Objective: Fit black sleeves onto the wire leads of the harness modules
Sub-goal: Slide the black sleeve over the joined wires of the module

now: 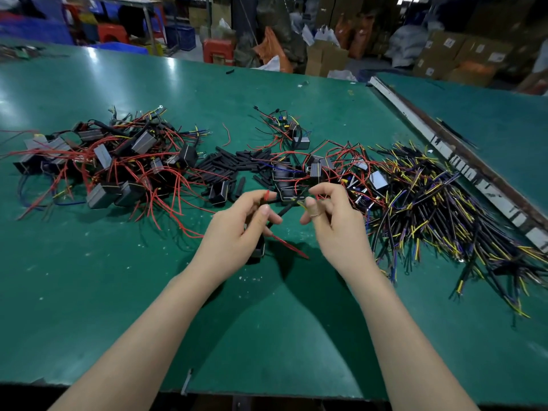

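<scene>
While the fingers [268,209] of the left hand [237,229] are curled, a black sleeve [280,213] is pinched between thumb and forefinger, slanting up toward the right hand [332,221]. A red wire lead [289,246] is seen running out below the left hand, down and to the right, just over the green tabletop [118,307]. A black harness module [257,247] is tucked under the left palm, mostly hidden. Over on the right hand, the fingers are curled too, and the yellow-tipped end of the lead [300,203] at the sleeve's upper end is pinched by thumb and forefinger; a band is worn on one right finger. Just beyond the hands, a loose heap of black sleeves [225,166] is spread on the tabletop. To the left, a big tangle of modules with red leads [112,164] is piled up. A smaller cluster of modules [299,170] is lying right behind the fingertips, and another small one [292,129] sits farther back. To the right, a dense bundle of black, yellow and purple wires [439,209] is fanned out toward a second green table [489,120], with a worn edge strip [444,149] between the two. Cardboard boxes [462,54] and plastic crates [181,37] are stacked in the background.
</scene>
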The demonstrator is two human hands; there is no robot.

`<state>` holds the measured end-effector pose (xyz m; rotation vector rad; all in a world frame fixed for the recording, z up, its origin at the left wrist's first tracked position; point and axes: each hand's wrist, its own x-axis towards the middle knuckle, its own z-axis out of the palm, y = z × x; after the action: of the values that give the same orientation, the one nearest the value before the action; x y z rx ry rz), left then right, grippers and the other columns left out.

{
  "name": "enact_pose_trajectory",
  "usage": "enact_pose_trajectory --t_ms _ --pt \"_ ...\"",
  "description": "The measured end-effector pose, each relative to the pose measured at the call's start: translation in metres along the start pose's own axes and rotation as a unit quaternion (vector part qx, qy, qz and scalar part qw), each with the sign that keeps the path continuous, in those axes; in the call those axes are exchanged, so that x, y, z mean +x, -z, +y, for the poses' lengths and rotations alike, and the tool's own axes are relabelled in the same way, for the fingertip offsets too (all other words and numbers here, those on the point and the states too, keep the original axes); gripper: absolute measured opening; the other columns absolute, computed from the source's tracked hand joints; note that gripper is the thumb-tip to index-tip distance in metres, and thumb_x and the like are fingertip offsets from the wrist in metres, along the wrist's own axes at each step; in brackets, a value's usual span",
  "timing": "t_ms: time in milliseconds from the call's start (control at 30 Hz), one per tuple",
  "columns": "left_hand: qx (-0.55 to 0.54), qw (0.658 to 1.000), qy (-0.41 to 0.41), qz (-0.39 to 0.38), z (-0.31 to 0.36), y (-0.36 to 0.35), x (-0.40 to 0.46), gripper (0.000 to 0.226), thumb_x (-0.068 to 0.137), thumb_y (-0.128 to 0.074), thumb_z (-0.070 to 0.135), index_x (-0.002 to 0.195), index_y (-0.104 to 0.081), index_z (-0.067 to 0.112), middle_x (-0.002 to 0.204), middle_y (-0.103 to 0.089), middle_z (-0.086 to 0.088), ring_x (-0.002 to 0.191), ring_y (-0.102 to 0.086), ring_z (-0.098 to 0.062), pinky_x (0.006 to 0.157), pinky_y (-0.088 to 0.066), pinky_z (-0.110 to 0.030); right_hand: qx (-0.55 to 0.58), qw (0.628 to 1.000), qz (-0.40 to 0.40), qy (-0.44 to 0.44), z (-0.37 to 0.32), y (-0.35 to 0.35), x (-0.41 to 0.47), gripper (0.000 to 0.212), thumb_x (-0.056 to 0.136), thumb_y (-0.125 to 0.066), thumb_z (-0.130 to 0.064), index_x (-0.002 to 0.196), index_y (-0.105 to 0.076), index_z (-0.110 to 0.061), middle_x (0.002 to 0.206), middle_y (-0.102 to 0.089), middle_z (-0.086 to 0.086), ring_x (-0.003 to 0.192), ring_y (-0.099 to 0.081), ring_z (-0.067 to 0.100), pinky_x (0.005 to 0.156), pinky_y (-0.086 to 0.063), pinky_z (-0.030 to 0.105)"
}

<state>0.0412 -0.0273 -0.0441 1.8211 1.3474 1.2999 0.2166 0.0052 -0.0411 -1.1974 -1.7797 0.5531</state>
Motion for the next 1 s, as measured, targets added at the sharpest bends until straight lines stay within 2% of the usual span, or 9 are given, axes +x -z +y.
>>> enact_pose_trajectory --t_ms 100,200,300,367,467,567,733,833,1000 --pt "0.053 0.998 0.014 -0.042 0.003 -0.002 0.008 0.013 0.097 -0.048 0.019 0.106 -0.044 0.029 0.086 -0.069 0.021 0.067 -0.065 -0.001 0.071 -0.049 -0.022 -0.022 0.997 0.061 -0.046 0.008 0.007 0.004 0.006 0.099 -0.05 -0.026 0.096 -0.055 -0.025 0.076 -0.063 -0.015 0.066 -0.053 -0.001 0.061 -0.036 0.013" --pt "0.099 0.989 0.04 -0.099 0.005 -0.003 0.016 0.01 0.095 -0.049 0.018 0.099 -0.047 0.027 0.087 -0.068 0.024 0.072 -0.066 0.0 0.074 -0.051 -0.027 -0.017 0.993 0.093 -0.075 0.011 0.016 0.006 0.005 0.096 -0.056 -0.021 0.094 -0.06 -0.023 0.082 -0.06 -0.017 0.076 -0.056 0.005 0.073 -0.04 0.018" --pt "0.101 0.989 0.047 -0.102 0.002 -0.007 0.015 0.01 0.095 -0.049 0.017 0.098 -0.051 0.026 0.087 -0.068 0.022 0.086 -0.066 -0.004 0.095 -0.046 -0.038 0.04 0.995 0.064 -0.066 0.007 0.02 0.005 0.014 0.093 -0.06 -0.013 0.094 -0.06 -0.027 0.09 -0.065 -0.01 0.081 -0.059 0.004 0.078 -0.043 0.012" --pt "0.123 0.989 0.02 -0.086 -0.001 -0.008 0.01 0.009 0.094 -0.049 0.024 0.099 -0.055 0.028 0.083 -0.068 0.024 0.09 -0.064 -0.001 0.1 -0.04 -0.041 0.047 0.997 0.03 -0.057 0.005 0.019 0.004 0.017 0.092 -0.061 -0.01 0.095 -0.061 -0.027 0.097 -0.066 -0.003 0.087 -0.06 0.01 0.083 -0.045 0.017" --pt "0.137 0.987 -0.005 -0.082 -0.002 -0.01 0.005 0.015 0.087 -0.045 0.033 0.098 -0.055 0.032 0.078 -0.067 0.024 0.085 -0.063 -0.002 0.096 -0.041 -0.038 0.043 0.998 0.008 -0.051 0.004 0.017 0.003 0.02 0.092 -0.061 -0.01 0.094 -0.059 -0.03 0.098 -0.065 -0.004 0.086 -0.058 0.007 0.085 -0.045 0.021" --pt "0.113 0.992 0.019 -0.06 -0.003 -0.01 0.005 0.012 0.084 -0.045 0.035 0.094 -0.05 0.038 0.073 -0.067 0.019 0.08 -0.062 -0.013 0.089 -0.044 -0.037 0.029 0.998 -0.008 -0.047 0.002 0.011 0.0 0.029 0.09 -0.062 -0.009 0.086 -0.054 -0.036 0.095 -0.062 -0.006 0.081 -0.054 0.004 0.084 -0.045 0.023" --pt "0.081 0.996 0.039 -0.028 -0.005 -0.012 0.004 0.017 0.083 -0.047 0.045 0.095 -0.056 0.037 0.077 -0.065 0.009 0.082 -0.06 -0.021 0.084 -0.047 -0.041 -0.05 0.997 -0.049 -0.017 0.0 -0.002 -0.005 0.014 0.089 -0.062 -0.005 0.09 -0.063 -0.02 0.095 -0.055 -0.004 0.084 -0.05 0.008 0.08 -0.037 0.019" --pt "0.089 0.996 0.024 -0.02 -0.005 -0.014 0.003 0.024 0.083 -0.05 0.049 0.098 -0.059 0.032 0.079 -0.066 0.003 0.079 -0.06 -0.021 0.08 -0.048 -0.041 -0.074 0.996 -0.06 0.0 0.0 -0.004 -0.006 0.012 0.089 -0.063 -0.007 0.091 -0.064 -0.019 0.097 -0.052 -0.006 0.083 -0.047 0.006 0.076 -0.034 0.018" --pt "0.103 0.995 0.008 0.005 -0.009 -0.015 0.005 0.01 0.093 -0.057 0.031 0.095 -0.06 0.023 0.077 -0.063 0.009 0.078 -0.059 -0.022 0.08 -0.048 -0.042 -0.074 0.996 -0.05 0.024 -0.001 -0.005 -0.009 0.009 0.087 -0.067 -0.009 0.092 -0.067 -0.016 0.097 -0.056 -0.003 0.08 -0.048 0.007 0.075 -0.037 0.02"
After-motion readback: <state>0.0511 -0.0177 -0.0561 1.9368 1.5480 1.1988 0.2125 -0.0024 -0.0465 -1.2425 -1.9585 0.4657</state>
